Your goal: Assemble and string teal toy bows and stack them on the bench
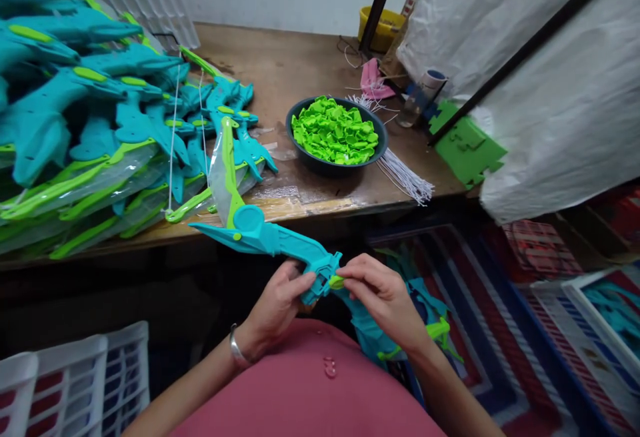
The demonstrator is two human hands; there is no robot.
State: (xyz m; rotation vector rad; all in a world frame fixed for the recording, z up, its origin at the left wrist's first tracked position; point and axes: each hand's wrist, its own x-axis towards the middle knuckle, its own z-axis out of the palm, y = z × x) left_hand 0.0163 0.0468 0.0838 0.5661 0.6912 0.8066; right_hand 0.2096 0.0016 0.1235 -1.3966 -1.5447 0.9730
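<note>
Watching remotely through the head camera. The blue bow frame (300,245) is up off the desk (280,57), held in front of the wearer's pink top (300,397), just beyond the desk's near edge. Its pointed end reaches out to the left, and a lime-green arm (229,170) rises from it across the desk edge in my view.

Left hand (279,300): fingers closed around the frame near its slotted middle, thumb lying along the upper side. Right hand (385,297): thumb and forefinger pinch a small green piece (337,282) at the rim of that slotted section. Whether the piece is seated, I cannot tell; the fingertips cover part of it.

I judge the step in hand to be fitting this piece into the frame. Next move, as I read it, calls for the left hand to brace the frame while the right squares the piece to its opening and presses evenly. A skewed push might make it catch or pop out.

Nearby: a dark bowl (334,169) heaped with loose green pieces (335,131) sits on the desk, a bundle of white cords (407,177) beside it. Off to the left, a large stack of similar blue bows (95,100). What the blue shape behind the right wrist belongs to, I cannot make out.
</note>
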